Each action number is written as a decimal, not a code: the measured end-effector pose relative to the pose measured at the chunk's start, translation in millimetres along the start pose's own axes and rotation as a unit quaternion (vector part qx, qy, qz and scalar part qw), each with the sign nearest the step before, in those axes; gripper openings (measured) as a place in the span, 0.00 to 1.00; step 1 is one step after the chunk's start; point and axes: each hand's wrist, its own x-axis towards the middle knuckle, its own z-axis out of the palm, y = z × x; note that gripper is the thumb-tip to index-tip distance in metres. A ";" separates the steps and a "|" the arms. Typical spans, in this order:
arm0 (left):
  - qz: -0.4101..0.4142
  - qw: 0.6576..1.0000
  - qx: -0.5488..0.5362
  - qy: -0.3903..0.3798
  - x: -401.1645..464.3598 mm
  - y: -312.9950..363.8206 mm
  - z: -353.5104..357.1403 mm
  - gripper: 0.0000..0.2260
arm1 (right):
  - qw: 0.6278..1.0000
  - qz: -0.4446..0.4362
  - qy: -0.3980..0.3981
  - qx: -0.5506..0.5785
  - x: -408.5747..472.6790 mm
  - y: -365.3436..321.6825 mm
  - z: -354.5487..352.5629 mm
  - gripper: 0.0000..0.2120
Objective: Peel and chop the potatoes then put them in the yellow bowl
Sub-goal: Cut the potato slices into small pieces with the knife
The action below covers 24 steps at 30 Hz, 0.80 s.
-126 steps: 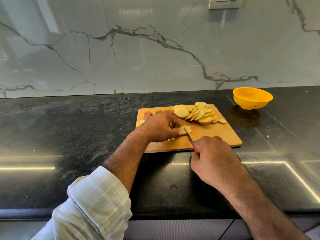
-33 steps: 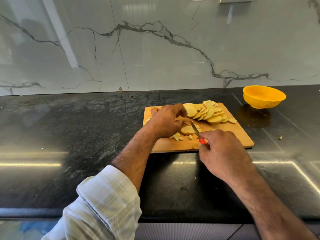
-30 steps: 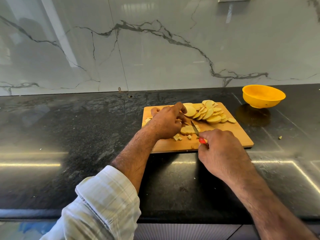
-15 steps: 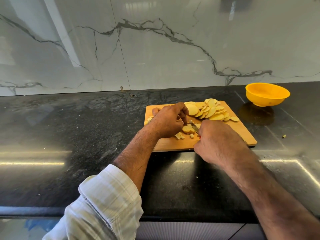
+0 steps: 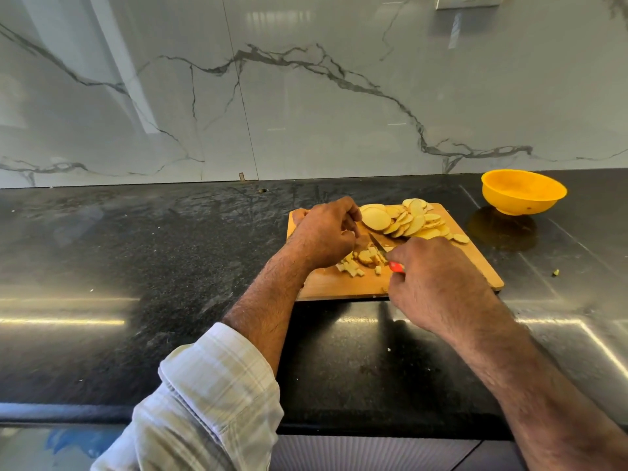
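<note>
A wooden cutting board [image 5: 343, 283] lies on the black counter. A pile of round potato slices [image 5: 404, 220] covers its far right part. Small chopped potato pieces [image 5: 360, 263] lie near the board's middle. My left hand [image 5: 326, 232] has its fingers curled over the potato piece being cut, most of it hidden under the hand. My right hand [image 5: 438, 283] grips a knife [image 5: 382, 248] with a red handle, its blade pointing up-left into the pieces. The yellow bowl [image 5: 523, 192] stands to the right of the board and looks empty.
The black stone counter [image 5: 136, 266] stretches wide to the left. A marble backsplash [image 5: 306, 96] rises behind it. A tiny scrap [image 5: 556, 272] lies on the counter right of the board. The counter's front edge runs just below my forearms.
My right hand has drawn back from the pieces, showing the red handle again after the last cut. More small chopped pieces lie by my left hand than a few seconds ago.
</note>
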 end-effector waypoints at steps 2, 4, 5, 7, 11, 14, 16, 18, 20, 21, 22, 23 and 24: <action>-0.003 1.000 0.006 -0.001 -0.3 0.5 0.1 0.13 | 0.999 -0.001 -0.032 -0.017 2.2 -4.0 -0.4 0.21; -0.008 1.000 0.010 -0.003 -0.6 0.1 0.2 0.13 | 0.997 0.003 -0.065 -0.032 3.0 -6.8 2.1 0.24; -0.010 1.000 0.009 -0.003 -0.9 -0.4 0.1 0.13 | 0.997 0.002 -0.073 -0.038 3.7 -7.8 3.2 0.24; -0.014 1.000 0.008 -0.006 -1.3 -0.4 0.4 0.14 | 0.997 -0.002 -0.062 -0.044 12.0 -7.3 6.8 0.25; -0.019 0.999 0.023 -0.010 -2.1 0.4 1.8 0.12 | 0.998 0.000 -0.051 -0.045 29.9 -4.4 11.5 0.26; -0.012 1.000 0.016 0.002 -3.1 -2.1 1.7 0.11 | 0.999 -0.036 0.040 0.000 20.4 8.0 20.8 0.15; -0.011 1.000 0.011 0.007 -2.0 -4.1 1.1 0.11 | 0.992 -0.054 0.105 0.054 6.6 20.6 26.8 0.12; -0.007 1.000 0.007 0.011 -0.1 -4.7 0.7 0.11 | 0.985 -0.052 0.137 0.092 -3.3 31.9 24.8 0.15; -0.003 1.000 0.000 0.013 2.5 -5.8 1.0 0.11 | 0.983 -0.036 0.146 0.106 -5.6 42.9 19.9 0.18; -0.004 1.000 -0.002 0.014 3.8 -7.1 1.6 0.11 | 0.984 -0.021 0.141 0.102 -5.0 47.0 18.3 0.19; -0.005 1.000 -0.004 0.014 5.3 -8.8 2.6 0.11 | 0.987 -0.005 0.131 0.094 -4.1 50.3 17.5 0.19; -0.006 1.000 -0.006 0.016 6.9 -11.5 3.5 0.11 | 0.989 0.007 0.118 0.086 -3.2 51.7 18.0 0.19; -0.004 1.000 -0.009 0.020 8.2 -13.8 4.0 0.11 | 0.991 0.015 0.105 0.080 -2.0 51.9 19.1 0.19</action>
